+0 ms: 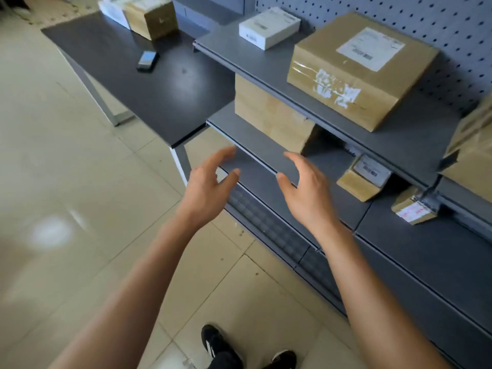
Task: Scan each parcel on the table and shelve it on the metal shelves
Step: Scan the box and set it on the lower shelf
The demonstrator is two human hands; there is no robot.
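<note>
My left hand [210, 182] and my right hand [303, 185] hover open and empty, palms facing each other, just in front of the middle metal shelf [255, 161]. A plain brown box [269, 115] sits on that shelf right beyond my fingers. On the shelf above rest a large taped brown parcel [356, 73] and a white box [269, 27]. The black table [138, 83] at left holds a small dark scanner [147, 60], plus a brown box [151, 18] and a white parcel [113, 9] at its far end.
Two small labelled boxes [364, 179] [412, 211] sit deeper on the lower shelf at right. Another brown parcel [471, 153] shows at the right edge. Pegboard backs the shelves. Beige tiled floor spreads left; my shoes [221, 347] are below.
</note>
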